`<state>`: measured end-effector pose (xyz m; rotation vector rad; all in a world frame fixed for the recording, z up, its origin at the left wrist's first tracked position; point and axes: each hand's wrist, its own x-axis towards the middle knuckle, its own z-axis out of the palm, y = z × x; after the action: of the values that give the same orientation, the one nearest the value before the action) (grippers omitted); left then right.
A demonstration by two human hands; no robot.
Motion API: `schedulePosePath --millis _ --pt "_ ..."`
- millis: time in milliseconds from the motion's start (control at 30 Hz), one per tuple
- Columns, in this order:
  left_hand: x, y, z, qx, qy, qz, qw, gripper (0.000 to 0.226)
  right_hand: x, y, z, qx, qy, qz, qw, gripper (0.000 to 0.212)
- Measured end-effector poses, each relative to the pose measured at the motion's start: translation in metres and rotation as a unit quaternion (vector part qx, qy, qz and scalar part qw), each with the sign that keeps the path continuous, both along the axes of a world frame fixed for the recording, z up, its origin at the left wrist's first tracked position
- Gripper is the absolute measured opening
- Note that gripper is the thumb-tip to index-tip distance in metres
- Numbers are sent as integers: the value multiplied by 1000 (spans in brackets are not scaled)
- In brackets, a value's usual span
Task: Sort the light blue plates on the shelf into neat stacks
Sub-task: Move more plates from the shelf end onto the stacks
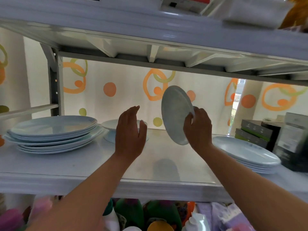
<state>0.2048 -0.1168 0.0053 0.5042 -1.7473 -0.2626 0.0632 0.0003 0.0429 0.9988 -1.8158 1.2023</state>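
My right hand grips two small light blue plates by their right edge, holding them tilted nearly upright above the shelf. My left hand hovers open, fingers apart, in front of small light blue bowls or deep plates at the back middle. A stack of several large light blue plates sits at the left, slightly uneven. Another stack of several light blue oval plates lies at the right.
Dark boxes and a package stand at the far right of the shelf. A grey upright post is at the back left. The upper shelf hangs close overhead. Bottles and colourful items fill the level below.
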Motion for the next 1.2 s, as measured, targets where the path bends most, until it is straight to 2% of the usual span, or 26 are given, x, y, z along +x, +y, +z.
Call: schedulePosePath --millis 100,167,233,433,600,800,1000,1200 --pt "-18 18 0 -2 6 -25 1000 47 -9 24 10 -67 -134 7 989 23" --pt "-30 32 0 -5 2 -47 999 48 -13 43 18 -108 -238 8 965 26" --pt "-43 47 0 -10 -6 -69 998 49 -19 62 21 -141 -296 17 944 30" --pt "-84 91 7 33 -24 -146 989 53 -42 111 25 -202 -361 24 910 36" --pt "-112 122 2 51 -9 -213 976 51 -77 145 17 -233 -463 4 855 41" --pt "-129 139 -11 40 -34 -225 973 52 -106 171 0 -256 -518 -7 816 52" --pt "-150 143 -13 83 -75 -271 956 44 -116 179 -16 -234 -493 -34 837 63" --pt "-159 145 -22 87 -109 -268 953 45 -121 180 -22 -151 -442 -103 878 55"
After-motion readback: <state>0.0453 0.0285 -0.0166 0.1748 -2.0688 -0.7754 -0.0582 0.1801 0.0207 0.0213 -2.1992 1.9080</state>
